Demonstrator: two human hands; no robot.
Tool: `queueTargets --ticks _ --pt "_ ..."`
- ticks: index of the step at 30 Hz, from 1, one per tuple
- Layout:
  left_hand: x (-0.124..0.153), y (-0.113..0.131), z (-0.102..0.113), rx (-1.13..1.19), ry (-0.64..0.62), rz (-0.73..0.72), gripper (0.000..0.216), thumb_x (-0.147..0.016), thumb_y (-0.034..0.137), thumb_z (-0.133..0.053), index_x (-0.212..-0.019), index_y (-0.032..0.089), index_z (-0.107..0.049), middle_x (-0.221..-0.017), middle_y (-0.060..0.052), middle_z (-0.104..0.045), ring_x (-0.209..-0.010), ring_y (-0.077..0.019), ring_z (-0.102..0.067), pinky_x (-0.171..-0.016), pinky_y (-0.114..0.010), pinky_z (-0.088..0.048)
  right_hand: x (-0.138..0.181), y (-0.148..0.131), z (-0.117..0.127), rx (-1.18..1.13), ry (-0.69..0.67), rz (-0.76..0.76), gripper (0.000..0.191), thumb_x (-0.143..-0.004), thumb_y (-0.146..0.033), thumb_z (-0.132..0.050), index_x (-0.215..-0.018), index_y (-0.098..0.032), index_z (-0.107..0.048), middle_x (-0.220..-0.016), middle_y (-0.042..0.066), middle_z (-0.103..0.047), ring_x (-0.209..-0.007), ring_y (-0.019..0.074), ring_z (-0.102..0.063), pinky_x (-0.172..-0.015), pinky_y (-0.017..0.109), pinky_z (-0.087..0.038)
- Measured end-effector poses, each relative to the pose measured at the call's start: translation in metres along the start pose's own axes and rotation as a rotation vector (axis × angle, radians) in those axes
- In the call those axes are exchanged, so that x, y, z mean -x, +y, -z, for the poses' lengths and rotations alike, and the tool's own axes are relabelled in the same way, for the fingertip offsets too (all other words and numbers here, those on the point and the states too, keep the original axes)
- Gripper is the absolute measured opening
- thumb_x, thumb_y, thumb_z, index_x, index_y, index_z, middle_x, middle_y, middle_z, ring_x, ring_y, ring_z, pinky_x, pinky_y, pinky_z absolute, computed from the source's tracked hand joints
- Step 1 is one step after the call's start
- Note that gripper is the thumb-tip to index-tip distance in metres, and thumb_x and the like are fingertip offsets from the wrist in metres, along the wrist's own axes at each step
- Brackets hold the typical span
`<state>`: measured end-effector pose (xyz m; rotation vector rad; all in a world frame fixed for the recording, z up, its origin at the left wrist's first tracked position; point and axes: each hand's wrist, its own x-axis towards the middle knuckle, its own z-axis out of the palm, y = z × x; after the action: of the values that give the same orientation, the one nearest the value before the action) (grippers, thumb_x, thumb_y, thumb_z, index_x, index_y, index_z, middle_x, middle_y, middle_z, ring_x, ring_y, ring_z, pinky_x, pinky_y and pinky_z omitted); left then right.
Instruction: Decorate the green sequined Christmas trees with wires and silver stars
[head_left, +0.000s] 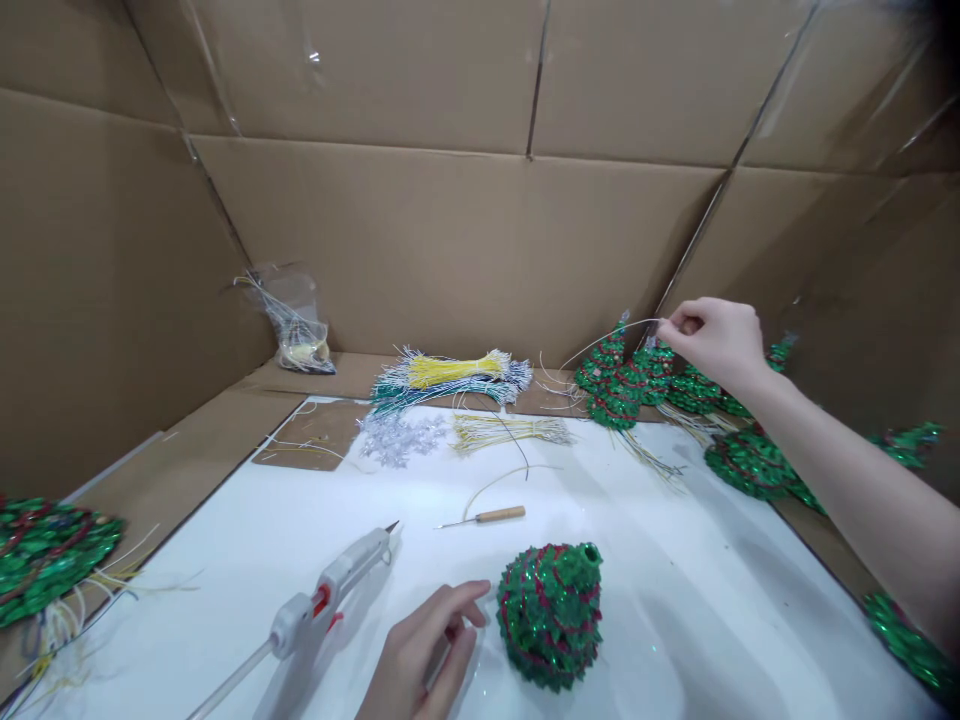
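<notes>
Farther back, our right hand (712, 340) pinches a thin pale wire (611, 330) between fingertips. Our left hand (427, 650), fingers loosely together, rests beside a glittery green sequinned cone tree (551, 615).

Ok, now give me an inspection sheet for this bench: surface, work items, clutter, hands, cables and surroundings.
Surface: white sheet laid over cardboard, with loose strands on it.
Job's things: sequinned tree, green and red, upright near the front; thin wire raised over the tree cluster at back right.
Clutter: glue gun, wooden-handled awl, wire bundles, clear snowflakes, plastic bag, flattened trees at the left edge.
Hands: left hand open beside the sequinned tree, contact unclear; right hand pinches the thin wire.
Cables: a white line leaves the glue gun's rear; stick or cord, cannot tell.
Surroundings: cardboard walls on three sides.
</notes>
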<state>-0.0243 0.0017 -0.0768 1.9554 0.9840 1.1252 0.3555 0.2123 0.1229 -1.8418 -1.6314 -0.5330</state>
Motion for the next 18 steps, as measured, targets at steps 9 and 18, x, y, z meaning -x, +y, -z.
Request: queueTargets --ticks 9,18 --pt "0.002 0.007 -0.001 0.060 0.027 0.100 0.029 -0.101 0.026 -0.047 -0.126 0.026 -0.060 -0.096 -0.004 -0.068 -0.078 -0.0120 -0.060 -0.074 -0.019 -0.048 0.011 -0.044 0.013 -0.540 -0.114 0.181 0.026 -0.078 -0.042 -0.072 -0.076 -0.017 -0.075 -0.049 -0.008 -0.030 -0.051 0.0095 -0.029 -0.053 0.029 -0.026" --pt "0.000 0.011 0.001 0.068 0.021 0.094 0.030 -0.101 0.028 -0.045 -0.126 0.023 -0.061 -0.096 -0.006 -0.068 -0.078 -0.0137 -0.061 -0.075 -0.021 -0.048 0.024 -0.075 0.027 -0.607 -0.191 0.282 0.022 -0.079 -0.044 -0.071 -0.074 -0.023 -0.073 -0.050 -0.007 -0.028 -0.048 0.0103 -0.029 -0.050 0.029 -0.027"
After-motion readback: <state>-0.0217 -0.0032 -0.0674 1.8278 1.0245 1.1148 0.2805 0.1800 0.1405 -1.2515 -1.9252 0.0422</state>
